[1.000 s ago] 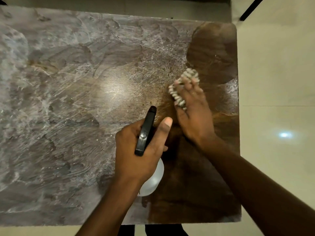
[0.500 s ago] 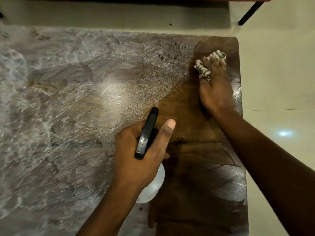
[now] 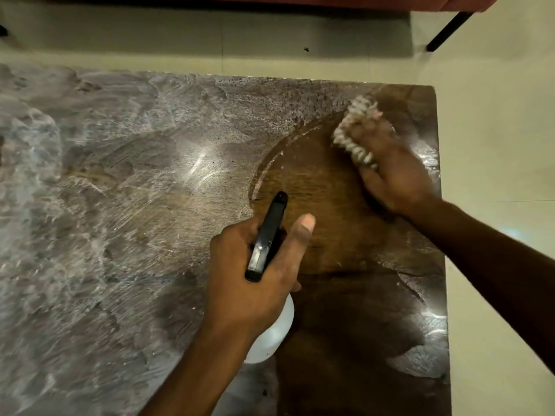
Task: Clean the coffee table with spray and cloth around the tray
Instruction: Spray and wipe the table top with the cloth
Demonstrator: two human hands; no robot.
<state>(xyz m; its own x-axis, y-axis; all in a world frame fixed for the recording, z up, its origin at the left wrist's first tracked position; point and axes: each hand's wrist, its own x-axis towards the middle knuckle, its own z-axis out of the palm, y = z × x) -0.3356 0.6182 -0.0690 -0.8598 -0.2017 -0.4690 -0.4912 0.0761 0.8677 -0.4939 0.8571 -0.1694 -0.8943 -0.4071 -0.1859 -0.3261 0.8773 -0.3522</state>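
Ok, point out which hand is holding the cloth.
The right hand, which grips the striped cloth against the coffee table near its far right corner. The left hand grips the spray bottle instead.

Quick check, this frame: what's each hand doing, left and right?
Left hand: grips the spray bottle.
Right hand: holds the cloth against the table.

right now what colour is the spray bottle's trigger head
The trigger head is black, clearest in the head view.
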